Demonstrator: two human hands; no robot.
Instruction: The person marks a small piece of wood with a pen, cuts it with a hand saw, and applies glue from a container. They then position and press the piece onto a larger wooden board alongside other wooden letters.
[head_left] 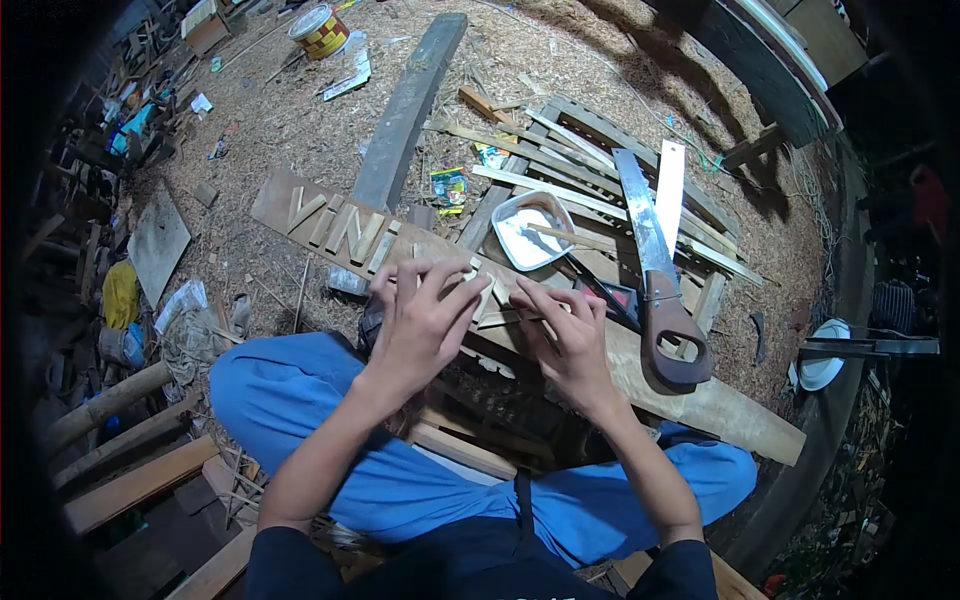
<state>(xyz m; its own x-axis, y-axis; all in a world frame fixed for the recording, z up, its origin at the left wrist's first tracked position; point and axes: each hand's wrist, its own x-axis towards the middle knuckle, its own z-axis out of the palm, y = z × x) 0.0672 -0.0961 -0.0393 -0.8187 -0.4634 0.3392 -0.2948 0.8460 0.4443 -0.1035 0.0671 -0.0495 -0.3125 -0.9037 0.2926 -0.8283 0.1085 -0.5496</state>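
A long plank (730, 412) lies across in front of me, with several short wooden strips (342, 226) lined up on its left part. Above its middle, my left hand (428, 318) has its fingers bent and pinched around a small wooden piece (485, 302). My right hand (566, 335) is also closed, its fingertips at the right end of the small pieces; the fingers partly hide what they grip. Just beyond the hands stands a white tub (508, 246) of white paste with a flat stick (570, 236) in it. A handsaw (655, 255) rests to the right, its brown handle on the plank.
A slatted wooden pallet (590, 130) lies behind the tub, with a thick beam (410, 110) to its left. A paint can (320, 32) stands far back on shavings-covered ground. Lumber (140, 485) is stacked at the lower left. A white bowl (824, 362) sits at the right.
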